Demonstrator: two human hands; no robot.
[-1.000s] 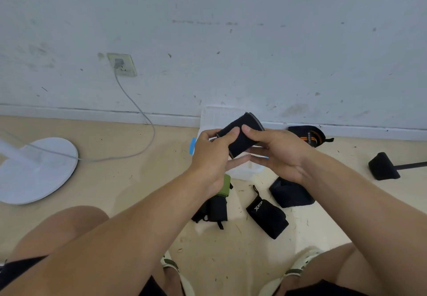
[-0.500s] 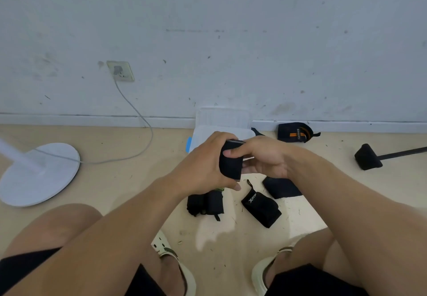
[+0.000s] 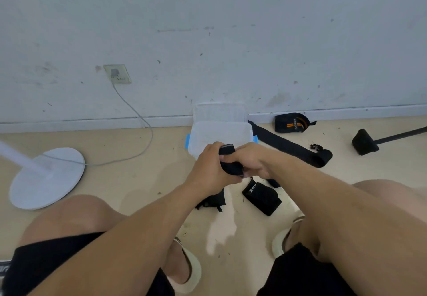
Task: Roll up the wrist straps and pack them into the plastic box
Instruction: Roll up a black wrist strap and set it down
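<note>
Wrist strap (image 3: 228, 164), black and rolled, sits clamped between both my hands: left hand (image 3: 211, 171) curls its grip around it, right hand (image 3: 253, 163) pinches it from the other side, just in front of the open plastic box (image 3: 219, 134) on the floor (image 3: 138, 180).

A white round fan base (image 3: 47, 178) is seen on the beige floor (image 3: 129, 180) at the left, its pole rising out of view. A grey cable (image 3: 141, 120) is led from a wall socket (image 3: 117, 73) on the marked white wall (image 3: 231, 30) to the base. At the far right, a black wedge-shaped foot on a dark rod (image 3: 365, 142) is seen.
</note>
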